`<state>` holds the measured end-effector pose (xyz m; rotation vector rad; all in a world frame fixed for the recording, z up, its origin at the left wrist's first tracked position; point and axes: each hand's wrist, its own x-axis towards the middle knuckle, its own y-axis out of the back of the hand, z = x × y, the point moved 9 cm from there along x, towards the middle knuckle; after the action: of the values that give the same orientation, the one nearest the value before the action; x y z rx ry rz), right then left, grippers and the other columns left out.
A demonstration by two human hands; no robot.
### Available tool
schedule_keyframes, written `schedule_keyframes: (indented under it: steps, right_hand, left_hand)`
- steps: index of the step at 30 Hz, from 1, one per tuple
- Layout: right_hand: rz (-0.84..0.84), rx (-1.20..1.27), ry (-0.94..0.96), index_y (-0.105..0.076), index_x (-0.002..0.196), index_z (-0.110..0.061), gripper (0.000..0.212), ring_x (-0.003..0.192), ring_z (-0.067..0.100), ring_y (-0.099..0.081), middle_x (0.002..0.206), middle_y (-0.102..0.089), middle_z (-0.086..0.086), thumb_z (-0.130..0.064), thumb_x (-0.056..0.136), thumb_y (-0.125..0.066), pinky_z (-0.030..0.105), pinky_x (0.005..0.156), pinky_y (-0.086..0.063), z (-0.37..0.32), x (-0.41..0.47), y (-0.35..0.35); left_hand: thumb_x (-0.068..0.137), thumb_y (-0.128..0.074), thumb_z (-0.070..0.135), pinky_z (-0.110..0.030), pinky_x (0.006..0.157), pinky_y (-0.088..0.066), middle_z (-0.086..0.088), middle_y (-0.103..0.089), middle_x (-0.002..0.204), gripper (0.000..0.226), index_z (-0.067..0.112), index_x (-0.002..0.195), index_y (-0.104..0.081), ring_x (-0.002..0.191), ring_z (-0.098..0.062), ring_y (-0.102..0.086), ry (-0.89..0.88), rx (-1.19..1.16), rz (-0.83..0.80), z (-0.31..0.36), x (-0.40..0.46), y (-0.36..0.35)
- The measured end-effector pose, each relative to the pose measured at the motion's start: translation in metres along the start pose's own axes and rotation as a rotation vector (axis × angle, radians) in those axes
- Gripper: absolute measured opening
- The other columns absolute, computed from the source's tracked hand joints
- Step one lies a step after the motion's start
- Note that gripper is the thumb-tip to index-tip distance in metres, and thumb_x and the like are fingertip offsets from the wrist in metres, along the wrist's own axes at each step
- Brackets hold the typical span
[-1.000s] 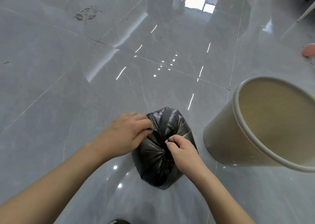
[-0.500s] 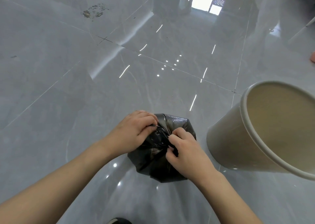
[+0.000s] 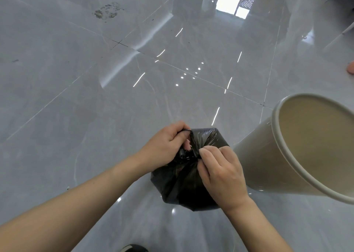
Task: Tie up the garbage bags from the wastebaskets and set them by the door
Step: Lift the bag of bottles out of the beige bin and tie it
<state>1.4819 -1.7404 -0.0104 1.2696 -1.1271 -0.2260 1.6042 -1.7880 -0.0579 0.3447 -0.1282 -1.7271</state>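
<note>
1. Glossy grey tile floor (image 3: 80,102) is reflecting ceiling lights; a dirt smudge (image 3: 108,13) is lying far off, upper left.
2. Black garbage bag (image 3: 183,182) is sitting on the floor, just beside the cream wastebasket (image 3: 254,161); the basket is showing no liner inside.
3. Left hand (image 3: 164,148) is gripping a twisted strand of the bag's neck, fingers curled round it.
4. Right hand (image 3: 222,171) is pinching the gathered neck at the knot (image 3: 186,155), thumb and fingertips pressed onto the plastic.
5. Judgement: tying step is under way; the knot is looking formed but not yet cinched.
6. Next move is probably calling for opposing pulls on the strands to tighten, then a lift by the neck toward the door, which is not in view.
</note>
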Motion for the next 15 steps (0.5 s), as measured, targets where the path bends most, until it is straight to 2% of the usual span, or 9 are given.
schedule_keyframes:
  steps: [2, 5, 6, 12, 15]
  right_hand:
    - [0.054, -0.008, -0.001, -0.066, 0.073, -0.007, 0.016, 0.056, 0.024, -0.044, 0.072, -0.063, 0.004, -0.001, 0.087, -0.060, 0.038, 0.056, -0.045, 0.002, -0.002, 0.007]
    - [0.097, 0.005, 0.001, -0.071, 0.080, -0.005, 0.010, 0.057, 0.026, -0.048, 0.074, -0.066, 0.003, 0.001, 0.084, -0.065, 0.039, 0.057, -0.046, 0.006, -0.009, 0.012]
    - [0.104, 0.015, -0.001, -0.072, 0.083, -0.004, 0.008, 0.057, 0.027, -0.049, 0.075, -0.067, 0.003, 0.001, 0.084, -0.066, 0.040, 0.057, -0.046, 0.007, -0.011, 0.013]
    - [0.118, 0.052, 0.018, -0.074, 0.089, -0.006, 0.012, 0.058, 0.026, -0.052, 0.079, -0.070, 0.000, 0.001, 0.082, -0.068, 0.043, 0.056, -0.047, 0.010, -0.015, 0.016]
    - [0.135, 0.072, 0.026, -0.065, 0.103, -0.013, 0.023, 0.059, 0.025, -0.053, 0.083, -0.071, -0.004, -0.001, 0.083, -0.068, 0.042, 0.058, -0.047, 0.011, -0.016, 0.017]
  left_hand:
    - [0.101, -0.045, 0.018, -0.029, 0.066, -0.046, 0.001, -0.061, 0.061, 0.020, 0.012, 0.086, -0.057, 0.060, -0.006, -0.056, 0.061, -0.057, -0.019, -0.004, 0.001, -0.007]
    - [0.101, -0.047, 0.019, -0.018, 0.044, -0.035, 0.002, -0.054, 0.053, 0.022, 0.017, 0.081, -0.057, 0.042, -0.007, -0.042, 0.183, -0.124, -0.047, -0.010, -0.001, -0.017]
    - [0.100, -0.047, 0.019, -0.017, 0.041, -0.032, 0.004, -0.052, 0.051, 0.022, 0.018, 0.080, -0.057, 0.040, -0.007, -0.038, 0.200, -0.129, -0.057, -0.010, -0.001, -0.020]
    - [0.100, -0.047, 0.019, -0.013, 0.039, -0.028, 0.005, -0.045, 0.046, 0.021, 0.014, 0.082, -0.056, 0.036, -0.003, -0.033, 0.234, -0.097, -0.117, -0.013, -0.004, -0.024]
    - [0.100, -0.047, 0.022, -0.017, 0.041, -0.028, 0.006, -0.043, 0.045, 0.024, 0.016, 0.080, -0.057, 0.038, -0.005, -0.033, 0.273, -0.073, -0.153, -0.020, -0.007, -0.026]
